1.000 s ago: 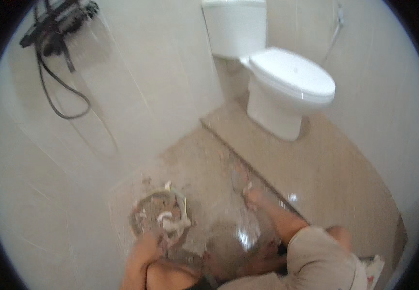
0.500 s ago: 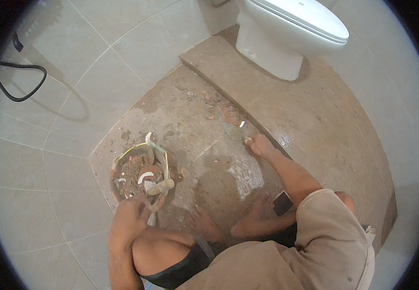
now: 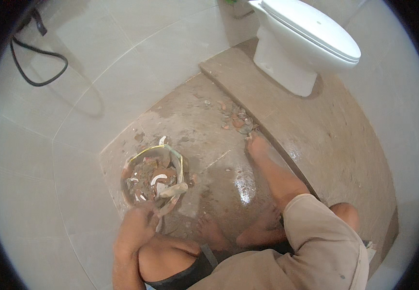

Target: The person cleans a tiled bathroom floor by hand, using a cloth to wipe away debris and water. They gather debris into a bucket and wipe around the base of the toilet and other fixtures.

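Observation:
A round bucket (image 3: 124, 181) filled with broken tile, mortar and rubble (image 3: 154, 169) stands at the left of the dusty floor. My left hand (image 3: 143, 220) is closed on its near rim, the fingertips partly hidden. Across the bucket's near right edge lies a pale cylindrical grip (image 3: 173, 190). To the right, my right hand (image 3: 256, 145) reaches down to a small heap of shards (image 3: 238, 121) against the low step. Its fingers are drawn together at the near edge of the heap. Whatever they hold is hidden.
A raised step (image 3: 277, 111) runs along the right side, with a white toilet (image 3: 286, 63) on it. Tiled walls (image 3: 137, 67) close in the left and back. A black hose (image 3: 40, 84) hangs at the upper left. My bare feet (image 3: 262, 229) are near the wet floor patch (image 3: 244, 186).
My right hand has moved to the shard heap; the shards there sit more bunched together. The grey flat piece before it no longer shows distinctly. My left hand stays at the bucket. The view has shifted.

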Action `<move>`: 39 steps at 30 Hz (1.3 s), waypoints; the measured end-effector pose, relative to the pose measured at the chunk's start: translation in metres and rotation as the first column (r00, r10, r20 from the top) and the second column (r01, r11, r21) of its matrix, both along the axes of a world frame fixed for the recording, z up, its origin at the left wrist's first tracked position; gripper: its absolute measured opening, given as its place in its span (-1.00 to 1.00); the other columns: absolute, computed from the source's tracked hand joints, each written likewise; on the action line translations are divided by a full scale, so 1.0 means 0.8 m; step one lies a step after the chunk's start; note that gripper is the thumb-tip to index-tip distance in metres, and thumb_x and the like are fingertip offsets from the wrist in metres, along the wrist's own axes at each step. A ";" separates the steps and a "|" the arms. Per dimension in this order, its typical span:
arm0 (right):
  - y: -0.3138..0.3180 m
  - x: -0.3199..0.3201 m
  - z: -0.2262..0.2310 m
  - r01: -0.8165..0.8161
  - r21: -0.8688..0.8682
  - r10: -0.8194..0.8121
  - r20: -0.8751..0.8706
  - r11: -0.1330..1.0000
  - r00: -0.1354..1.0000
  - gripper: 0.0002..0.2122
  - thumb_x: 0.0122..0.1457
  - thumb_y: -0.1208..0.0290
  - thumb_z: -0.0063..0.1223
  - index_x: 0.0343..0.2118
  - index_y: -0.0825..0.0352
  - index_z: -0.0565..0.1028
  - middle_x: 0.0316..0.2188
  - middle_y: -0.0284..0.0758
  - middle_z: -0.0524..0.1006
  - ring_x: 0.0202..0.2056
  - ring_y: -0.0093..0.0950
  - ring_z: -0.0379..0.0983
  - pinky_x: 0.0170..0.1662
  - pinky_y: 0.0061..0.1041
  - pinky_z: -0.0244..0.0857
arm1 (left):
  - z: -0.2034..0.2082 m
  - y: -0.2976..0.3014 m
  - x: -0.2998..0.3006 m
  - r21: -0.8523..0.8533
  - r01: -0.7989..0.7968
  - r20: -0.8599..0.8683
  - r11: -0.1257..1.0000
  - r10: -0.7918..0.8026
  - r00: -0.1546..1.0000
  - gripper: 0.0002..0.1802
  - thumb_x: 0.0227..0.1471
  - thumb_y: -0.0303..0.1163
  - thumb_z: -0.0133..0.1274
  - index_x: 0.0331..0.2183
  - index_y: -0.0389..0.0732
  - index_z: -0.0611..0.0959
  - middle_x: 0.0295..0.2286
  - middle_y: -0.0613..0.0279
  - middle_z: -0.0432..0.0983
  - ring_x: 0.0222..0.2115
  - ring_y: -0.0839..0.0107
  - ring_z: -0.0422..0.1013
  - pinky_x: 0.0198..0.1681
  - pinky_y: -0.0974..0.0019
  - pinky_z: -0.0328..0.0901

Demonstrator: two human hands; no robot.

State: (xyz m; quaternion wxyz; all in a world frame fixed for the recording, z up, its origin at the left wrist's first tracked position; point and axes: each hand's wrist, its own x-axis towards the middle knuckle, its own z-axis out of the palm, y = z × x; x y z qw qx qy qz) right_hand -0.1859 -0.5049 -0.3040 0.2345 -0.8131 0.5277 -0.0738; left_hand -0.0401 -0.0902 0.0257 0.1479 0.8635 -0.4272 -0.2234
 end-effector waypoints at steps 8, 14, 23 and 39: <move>0.030 0.002 0.103 -0.239 -0.025 0.236 -0.085 0.971 0.968 -0.62 0.32 0.16 0.03 0.09 0.26 0.55 -0.18 0.07 0.64 -0.09 0.06 0.59 0.00 0.03 0.45 | -0.009 0.043 0.026 -0.204 -0.362 0.251 0.909 0.406 0.879 -0.77 0.13 -0.31 0.11 -0.32 -0.31 0.61 -0.40 -0.24 0.57 -0.32 -0.27 0.50 -0.22 -0.17 0.34; 0.138 0.043 0.220 -0.490 -0.107 0.501 0.146 0.865 0.853 -0.64 0.31 0.22 0.06 0.07 0.28 0.56 -0.17 0.03 0.64 -0.12 0.08 0.58 -0.01 0.00 0.46 | -0.002 0.066 0.035 -0.383 -0.415 0.274 0.825 0.530 0.802 -0.69 0.19 -0.28 0.10 -0.42 -0.36 0.54 -0.56 -0.15 0.47 -0.53 -0.02 0.40 -0.37 0.03 0.30; 0.223 0.095 0.206 -0.527 -0.289 0.599 0.318 0.799 0.735 -0.67 0.32 0.25 0.06 0.06 0.30 0.56 -0.01 0.04 0.58 0.02 0.01 0.52 0.08 -0.06 0.40 | -0.015 0.066 0.035 -0.368 -0.413 0.235 0.833 0.514 0.825 -0.74 0.15 -0.30 0.11 -0.39 -0.33 0.57 -0.50 -0.16 0.52 -0.43 -0.14 0.49 -0.31 -0.06 0.33; 0.220 -0.047 0.044 -0.366 0.899 0.306 0.288 0.242 0.908 -0.66 0.33 0.23 0.14 0.04 0.35 0.59 -0.43 -0.22 0.60 -0.54 -0.48 0.53 -0.52 -0.43 0.42 | -0.023 0.043 0.050 -0.289 -0.457 0.041 0.841 0.487 0.872 -0.71 0.24 -0.37 0.10 -0.46 -0.36 0.49 -0.60 0.23 0.32 -0.50 0.46 0.20 -0.45 0.24 0.17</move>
